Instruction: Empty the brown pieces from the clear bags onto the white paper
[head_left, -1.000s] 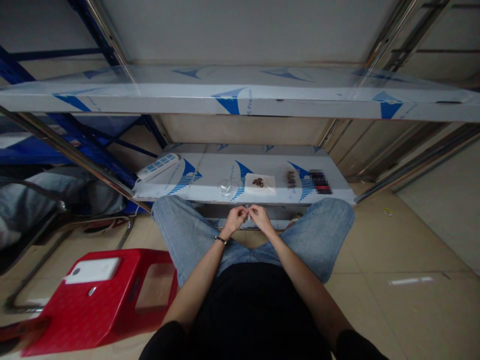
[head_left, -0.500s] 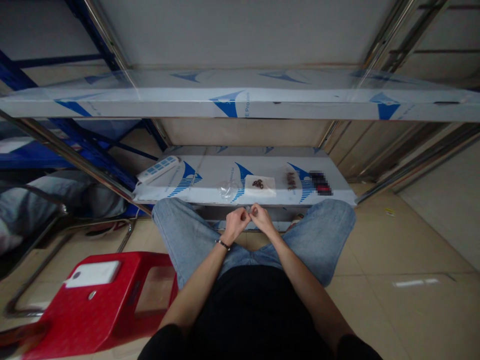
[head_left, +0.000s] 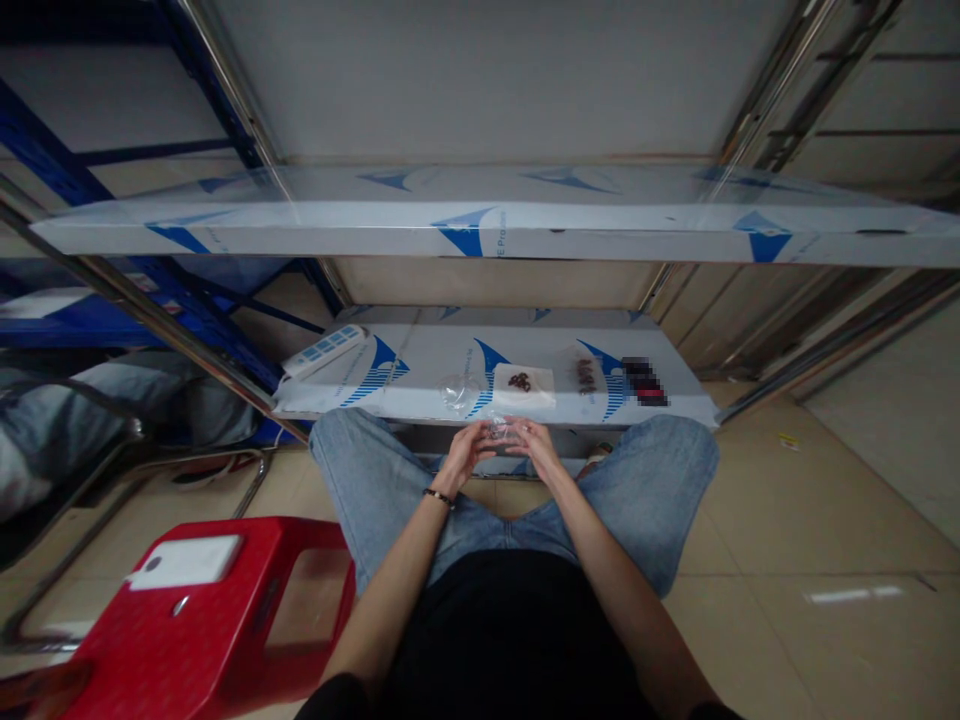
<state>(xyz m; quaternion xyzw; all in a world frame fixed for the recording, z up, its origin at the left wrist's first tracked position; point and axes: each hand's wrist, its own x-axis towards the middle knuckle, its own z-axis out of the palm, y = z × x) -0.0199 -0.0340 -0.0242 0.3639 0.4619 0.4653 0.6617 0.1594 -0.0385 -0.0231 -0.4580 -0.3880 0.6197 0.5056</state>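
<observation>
Between my two hands, just in front of the lower shelf's edge, is a small clear plastic bag (head_left: 501,432). My left hand (head_left: 468,447) grips its left side, and my right hand (head_left: 534,441) holds the right side. Beyond them on the shelf, small dark brown pieces (head_left: 519,382) lie in a heap on a white sheet (head_left: 541,395). Another clear plastic bag (head_left: 456,390) rests left of the sheet. To the right, a clear bag with dark pieces (head_left: 586,375) lies flat. What the held bag contains, if anything, is too small to tell.
The lower shelf (head_left: 420,408) sits under a film-wrapped upper shelf (head_left: 360,240). A power strip (head_left: 326,350) lies at its left end, a blurred dark and red item (head_left: 645,382) at its right. A red stool (head_left: 247,600) with a white phone-like object (head_left: 187,560) stands at my left.
My fingers were pinched close together; now the hands are farther apart, with the clear bag spread between them. The view has tilted slightly upward.
</observation>
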